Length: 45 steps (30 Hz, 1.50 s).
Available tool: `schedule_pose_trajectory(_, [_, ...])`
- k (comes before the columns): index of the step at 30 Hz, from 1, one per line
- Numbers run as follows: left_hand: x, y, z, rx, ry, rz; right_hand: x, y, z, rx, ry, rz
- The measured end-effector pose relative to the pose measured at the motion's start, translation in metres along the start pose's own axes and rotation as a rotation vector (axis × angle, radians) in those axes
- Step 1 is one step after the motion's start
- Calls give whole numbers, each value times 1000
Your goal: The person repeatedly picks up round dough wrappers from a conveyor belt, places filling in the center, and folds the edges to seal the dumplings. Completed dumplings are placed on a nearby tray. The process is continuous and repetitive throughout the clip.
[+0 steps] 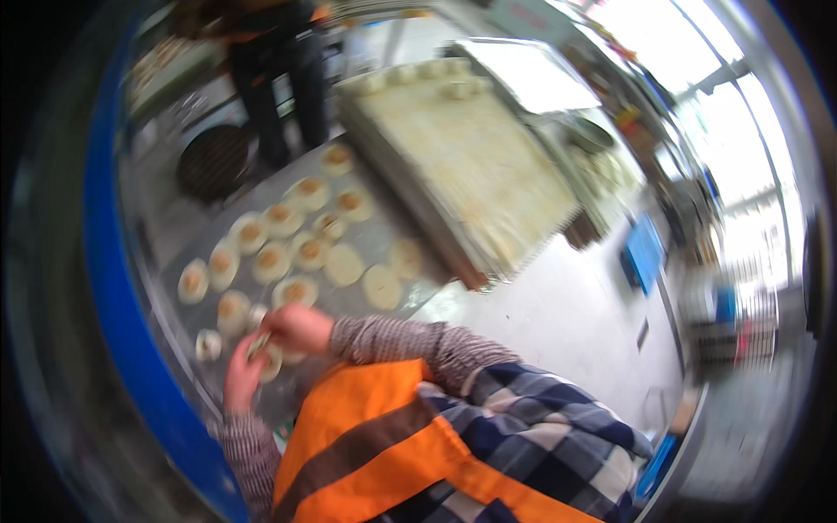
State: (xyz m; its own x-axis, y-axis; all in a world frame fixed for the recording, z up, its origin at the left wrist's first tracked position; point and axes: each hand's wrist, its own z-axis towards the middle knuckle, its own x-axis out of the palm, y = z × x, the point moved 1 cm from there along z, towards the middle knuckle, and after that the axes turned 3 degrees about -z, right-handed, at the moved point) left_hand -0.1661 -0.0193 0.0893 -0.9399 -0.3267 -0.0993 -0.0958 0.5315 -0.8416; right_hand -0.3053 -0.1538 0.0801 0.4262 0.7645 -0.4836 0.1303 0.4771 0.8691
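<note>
Dough (258, 347) sits pinched between your left hand (242, 373) and right hand (301, 328), both curled, above the near end of the grey bench (384, 213); a person (277, 83) stands beyond its far edge.

The near apron (349, 440) is bright orange with a brown band, worn over a navy-and-white checked shirt (545, 423); its cuffs (397, 342) are finely striped grey-brown. The dough rounds (282, 220) at left are cream, with orange-brown filling, on a grey tabletop (344, 301). The far person's trousers (307, 87) are dark.
</note>
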Motion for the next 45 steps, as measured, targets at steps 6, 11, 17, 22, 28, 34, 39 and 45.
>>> schedule_pose_trajectory(6, [14, 7, 20, 72, -65, -247, -21, 1, -10, 45, -82, 66])
schedule_pose_trajectory(11, [22, 1, 39, 211, 23, 185, -30, -4, -18, 56, -72, -34])
schedule_pose_trajectory(17, [37, -19, 37, 272, 132, 313, -37, -12, -21, -112, -82, -175])
schedule_pose_trajectory(22, [43, -1, 35, 18, -91, -244, -44, -14, -21, 22, -85, -161])
schedule_pose_trajectory(28, [48, -1, 21, 300, -141, -24, -36, -5, -18, 180, 1, 196])
schedule_pose_trajectory(34, [47, -1, 15, 365, -118, 253, -26, -1, -19, 189, 42, 212])
schedule_pose_trajectory(39, [40, 12, 17, 379, -35, -207, -22, -2, -15, 75, 27, -50])
schedule_pose_trajectory(45, [39, 15, 15, 222, -217, -196, -18, 10, -11, 283, 36, 485])
